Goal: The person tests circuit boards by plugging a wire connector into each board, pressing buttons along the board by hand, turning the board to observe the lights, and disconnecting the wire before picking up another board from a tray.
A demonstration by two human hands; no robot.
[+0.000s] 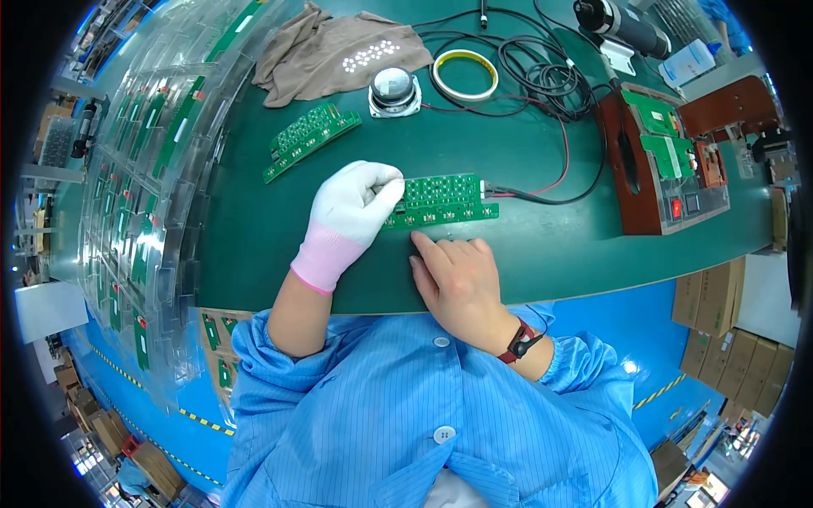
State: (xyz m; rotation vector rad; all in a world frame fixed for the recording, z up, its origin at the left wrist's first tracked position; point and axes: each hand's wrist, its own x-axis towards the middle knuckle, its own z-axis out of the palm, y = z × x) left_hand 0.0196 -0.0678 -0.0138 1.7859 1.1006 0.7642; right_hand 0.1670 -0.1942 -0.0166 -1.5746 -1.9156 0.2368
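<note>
My left hand (351,203), in a white glove with a pink cuff, is closed on the left end of a green circuit board (442,196). The board lies on the green mat with several rows of small buttons or parts facing up. A cable plugs into its right end. My bare right hand (460,275), with a red strap at the wrist, rests just below the board's lower edge. Its index finger points toward the board, and the thumb sits apart with nothing between them. A second circuit board (311,140) lies loose to the upper left.
Clear trays (144,169) with boards are stacked at left. At the back are a brown cloth (326,51) with small white pieces, a speaker (394,91), a tape roll (465,74) and coiled cables (546,76). A brown-and-clear test box (644,190) stands at right.
</note>
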